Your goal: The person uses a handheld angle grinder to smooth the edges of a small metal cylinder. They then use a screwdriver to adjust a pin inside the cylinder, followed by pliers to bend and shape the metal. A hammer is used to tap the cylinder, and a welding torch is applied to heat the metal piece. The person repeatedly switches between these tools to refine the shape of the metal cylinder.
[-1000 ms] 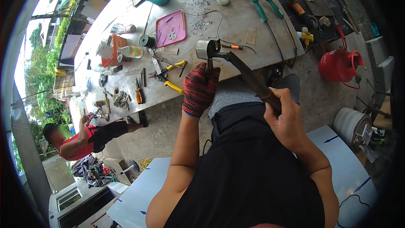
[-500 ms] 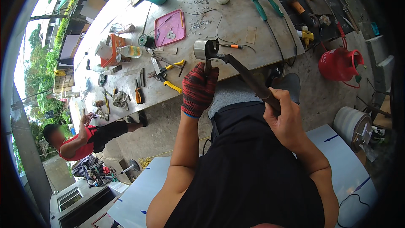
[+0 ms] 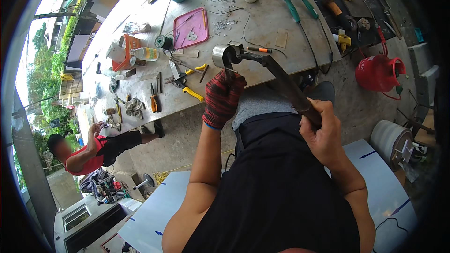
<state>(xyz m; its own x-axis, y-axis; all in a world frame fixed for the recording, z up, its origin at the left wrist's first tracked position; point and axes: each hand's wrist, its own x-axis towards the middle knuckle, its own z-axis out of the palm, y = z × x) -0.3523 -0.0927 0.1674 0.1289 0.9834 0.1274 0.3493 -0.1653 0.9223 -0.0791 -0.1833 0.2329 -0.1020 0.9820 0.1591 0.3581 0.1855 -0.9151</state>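
My left hand (image 3: 222,98), in a red and black knitted glove, is closed around a dark metal piece (image 3: 228,72). At its upper end, over the table edge, sits a shiny metal cylinder (image 3: 219,56), short and cup-like. Bare and wrapped round the thick handle end, my right hand (image 3: 321,131) grips a dark long-handled tool (image 3: 286,82). The tool slants up to the left, and its narrow bent end lies right beside the cylinder; whether they touch I cannot tell.
The metal-topped table (image 3: 262,23) bears a pink tray (image 3: 205,26), pliers (image 3: 191,94), an orange-tipped pen-like tool (image 3: 258,49) and several metal bits. A red gas cylinder (image 3: 375,72) stands right. Another person (image 3: 89,157) in red works at the left.
My right hand has shifted slightly to the right with the tool's handle. The tool's narrow end has risen a little. My left hand has barely moved, the cylinder slightly leftward.
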